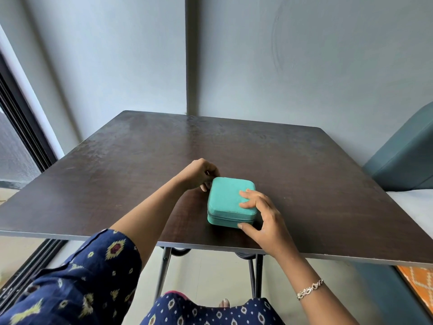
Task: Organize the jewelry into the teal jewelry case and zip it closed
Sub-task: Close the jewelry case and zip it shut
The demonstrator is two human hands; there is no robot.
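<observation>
The teal jewelry case [225,198] lies closed on the dark wooden table [304,174], near its front edge. My left hand [199,174] is at the case's far left corner with its fingers curled there, seemingly pinching the zipper pull, which is hidden. My right hand [260,212] holds the case's near right corner, fingers lying on the lid and thumb pressed against the front side by the zip line. No loose jewelry is visible on the table.
A teal sofa [403,160] stands to the right of the table. A dark-framed sliding window [21,127] runs along the left. Grey walls rise behind the table. A silver bracelet [309,289] is on my right wrist.
</observation>
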